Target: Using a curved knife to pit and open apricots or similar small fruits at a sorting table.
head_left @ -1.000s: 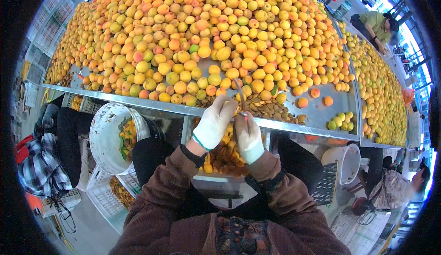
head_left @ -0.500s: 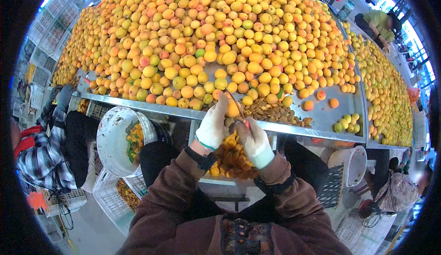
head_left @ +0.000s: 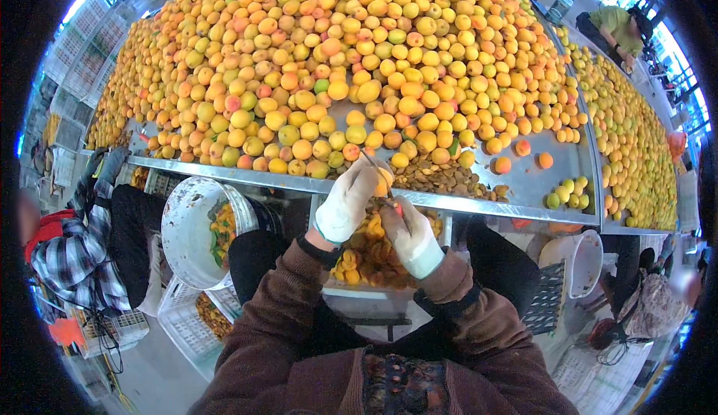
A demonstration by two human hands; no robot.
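Note:
My left hand [head_left: 345, 207], in a white glove, has its fingers closed round an orange-yellow apricot [head_left: 384, 182] just over the table's near edge. My right hand [head_left: 413, 243], gloved too, grips a small knife [head_left: 398, 208] by its red handle. The thin blade points up and to the left, against or right beside the apricot; exactly where it meets the fruit I cannot tell. Beneath both hands, a container of opened apricot pieces [head_left: 359, 258] sits between my knees. Brown apricot stones [head_left: 441, 178] lie along the table edge.
A large heap of apricots [head_left: 299, 63] covers the metal table [head_left: 247, 176], with its raised rim before me. At left stand a white bucket [head_left: 173, 228] and a white crate [head_left: 179, 325]; another bucket [head_left: 585, 265] is at right. Other people sit on both sides.
The view has shifted slightly. My hands stay together at the apricot, and my left hand's fingers now cover more of the space beside the blade. Both hands keep their hold.

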